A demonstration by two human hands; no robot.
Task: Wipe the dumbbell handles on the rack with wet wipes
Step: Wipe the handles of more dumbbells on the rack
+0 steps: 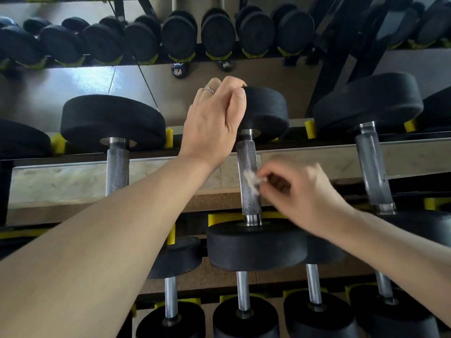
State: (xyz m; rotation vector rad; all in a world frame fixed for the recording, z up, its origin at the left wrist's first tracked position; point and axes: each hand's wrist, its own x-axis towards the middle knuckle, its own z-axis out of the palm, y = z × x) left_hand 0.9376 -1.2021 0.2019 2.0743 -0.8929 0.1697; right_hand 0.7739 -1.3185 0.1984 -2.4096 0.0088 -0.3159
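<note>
Overhead, mirror (80,79) reflects dumbbells; yellow-cradled rack (268,152) over speckled floor (214,201).

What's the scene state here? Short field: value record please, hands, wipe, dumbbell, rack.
setting: dumbbell rack with black dumbbells on yellow cradles, in tiers
target: middle dumbbell on the centre tier, its knurled handle facing the camera
left hand: grips the rim of that dumbbell's far weight head, ring on one finger
right hand: pinches a small white wipe, motion-blurred
wipe contact: against the right side of the handle, about mid-length
neighbours: one dumbbell to the left, one to the right, untouched
</note>
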